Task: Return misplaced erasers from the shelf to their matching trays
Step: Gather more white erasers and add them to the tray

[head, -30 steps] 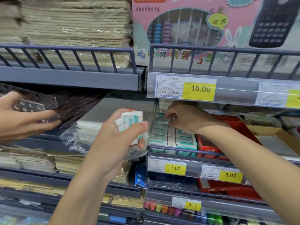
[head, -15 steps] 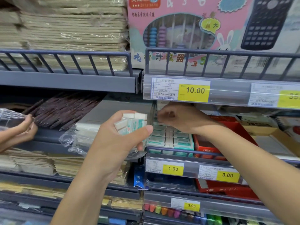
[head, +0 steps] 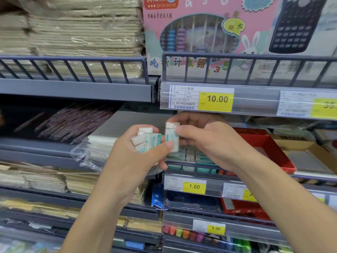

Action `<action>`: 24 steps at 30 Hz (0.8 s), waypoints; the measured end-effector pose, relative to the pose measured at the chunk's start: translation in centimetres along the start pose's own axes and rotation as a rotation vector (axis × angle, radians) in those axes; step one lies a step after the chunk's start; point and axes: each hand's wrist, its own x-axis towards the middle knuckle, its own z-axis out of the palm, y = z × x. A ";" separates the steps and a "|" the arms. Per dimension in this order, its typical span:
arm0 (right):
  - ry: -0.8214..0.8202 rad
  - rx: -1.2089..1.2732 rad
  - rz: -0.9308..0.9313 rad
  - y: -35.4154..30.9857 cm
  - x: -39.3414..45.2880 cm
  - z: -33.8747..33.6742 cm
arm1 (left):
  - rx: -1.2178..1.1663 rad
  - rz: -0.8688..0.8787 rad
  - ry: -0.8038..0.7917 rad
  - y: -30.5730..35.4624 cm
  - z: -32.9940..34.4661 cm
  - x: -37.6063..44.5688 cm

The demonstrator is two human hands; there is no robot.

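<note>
- A shop aisle of grey wire-fronted shelves [head: 76, 90] with yellow price tags; stacked paper packs above left, a pink abacus box [head: 200, 33] above right.
- The eraser tray [head: 189, 157] sits on the middle shelf over the 1.00 tag [head: 194, 186], rows of green-and-white erasers showing behind the hands.
- The left hand [head: 131, 161] is curled round a bunch of erasers [head: 145, 139], thumb across the front, palm turned towards the camera.
- The right hand [head: 206, 141] pinches a single eraser [head: 171, 137] upright between thumb and fingers, just beside the bunch, wrist bent inward in front of the tray.
- The erasers look light, small and firm, with paper sleeves that are probably a little slick; a pinch on the long sides suits one.
- The loose bunch could spill if the left hand's grip relaxes.
</note>
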 end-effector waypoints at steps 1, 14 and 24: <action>0.037 0.093 0.010 0.1 0.1 -0.1 | 0.000 0.003 0.007 0.0 0.0 0.0; 0.044 -0.682 0.373 0.2 1.6 -6.4 | -0.129 -0.107 0.063 0.1 0.1 0.1; -0.008 -1.390 0.242 2.1 3.1 -5.5 | -0.251 -0.180 0.002 0.3 -0.5 0.5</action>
